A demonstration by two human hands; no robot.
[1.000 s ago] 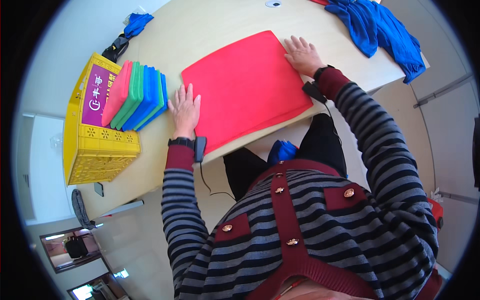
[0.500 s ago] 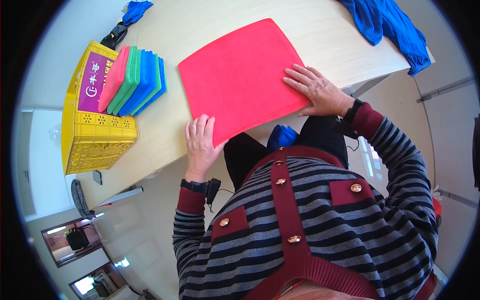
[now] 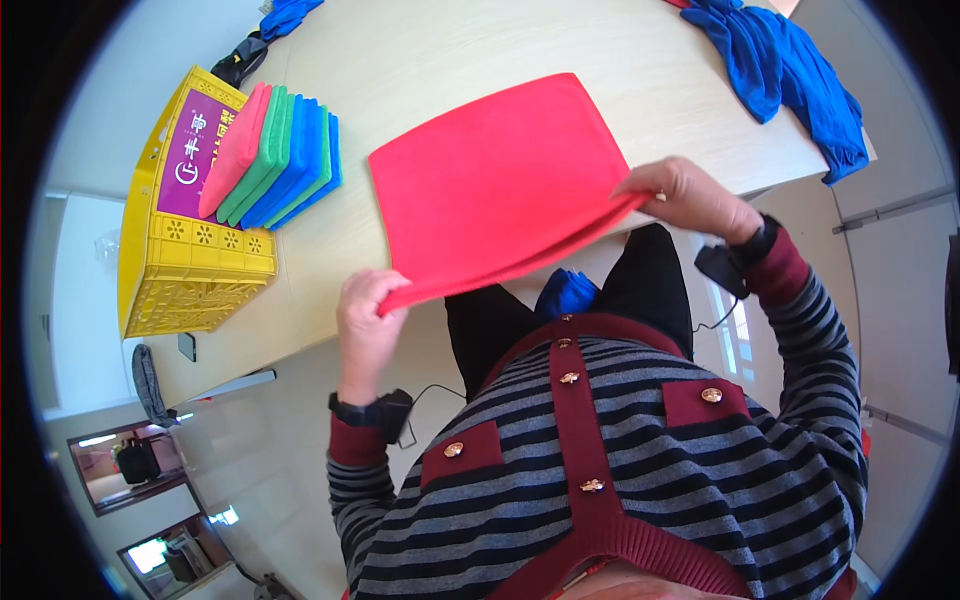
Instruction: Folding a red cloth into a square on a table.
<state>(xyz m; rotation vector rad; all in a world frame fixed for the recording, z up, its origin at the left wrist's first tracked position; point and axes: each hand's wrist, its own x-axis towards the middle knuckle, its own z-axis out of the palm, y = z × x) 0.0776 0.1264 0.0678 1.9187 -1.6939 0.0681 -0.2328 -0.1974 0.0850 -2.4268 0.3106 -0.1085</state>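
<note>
red cloth (image 3: 500, 180) on the table (image 3: 430, 60), near edge lifted.
left hand (image 3: 370, 312) and right hand (image 3: 695, 200) each pinch a near corner, fingers closed, apparently keeping that edge taut; folded cloths (image 3: 275, 165) stand against the yellow crate (image 3: 200, 285), seemingly for support.

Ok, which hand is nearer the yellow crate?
Left. The left hand, right of the yellow crate, holds the near left corner of the red cloth; the right hand is farther, at the cloth's near right corner.
</note>
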